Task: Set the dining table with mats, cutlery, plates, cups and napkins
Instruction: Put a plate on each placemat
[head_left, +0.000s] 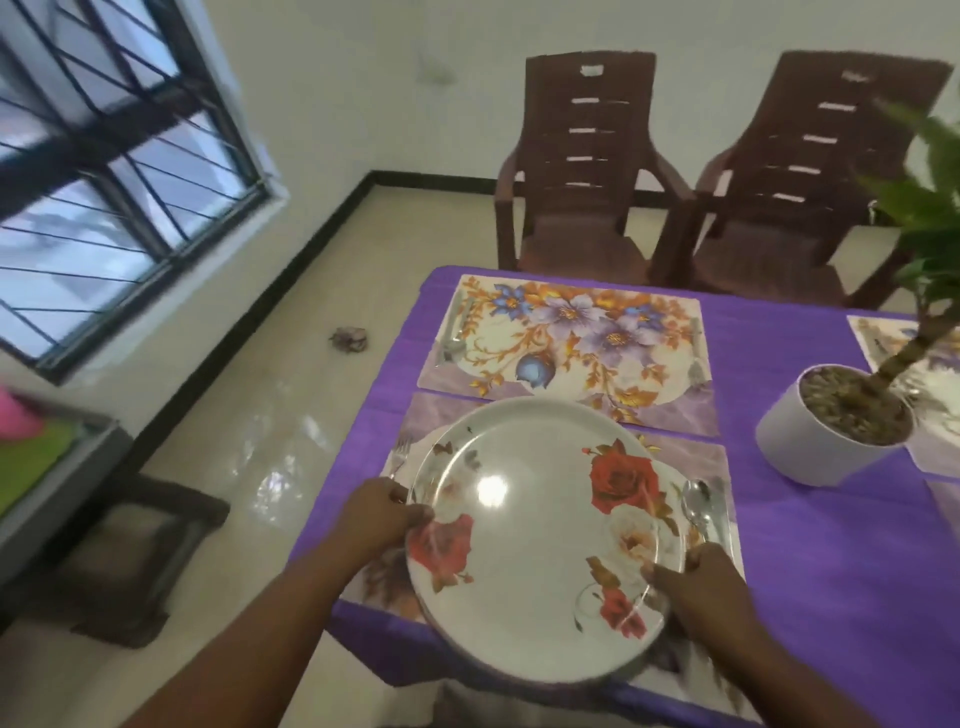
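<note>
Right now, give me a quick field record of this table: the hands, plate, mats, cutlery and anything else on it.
hands: left hand and right hand both grip the plate rim
plate: white rose-patterned plate over the near mat
far mat: floral mat, no plate
fork: fork left of plate
spoon: spoon right of plate
other: potted plant on the purple tablecloth

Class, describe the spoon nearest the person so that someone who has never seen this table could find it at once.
Start at the purple tablecloth and find the near floral mat, where both hands hold a rose-patterned plate. The spoon lies on that mat just right of the plate, beyond the right hand. Unlike the fork on the plate's left, it has a rounded shiny bowl.
</note>
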